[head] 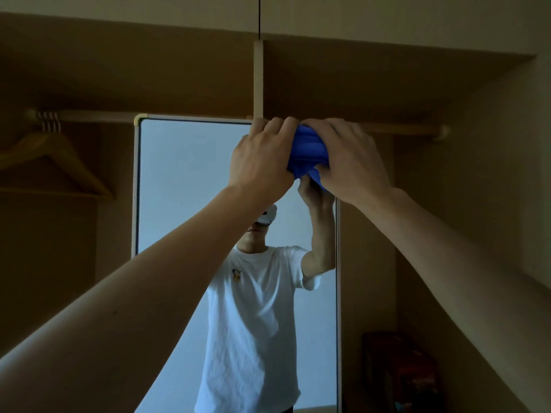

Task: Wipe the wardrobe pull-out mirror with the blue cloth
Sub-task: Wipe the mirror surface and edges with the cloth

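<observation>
The tall pull-out mirror (185, 180) with a pale frame stands out of the open wardrobe, straight ahead. A bunched blue cloth (307, 153) is pressed against the mirror's upper right corner. My left hand (262, 156) grips the cloth from the left and my right hand (348, 159) grips it from the right, both arms raised. Most of the cloth is hidden between my hands. The glass reflects a person in a white T-shirt with arms lifted.
A wooden hanger (56, 165) hangs on the rail (98, 116) at the upper left. A vertical wardrobe divider (258, 79) rises just above my hands. A dark red box (399, 374) sits low at the right inside the wardrobe.
</observation>
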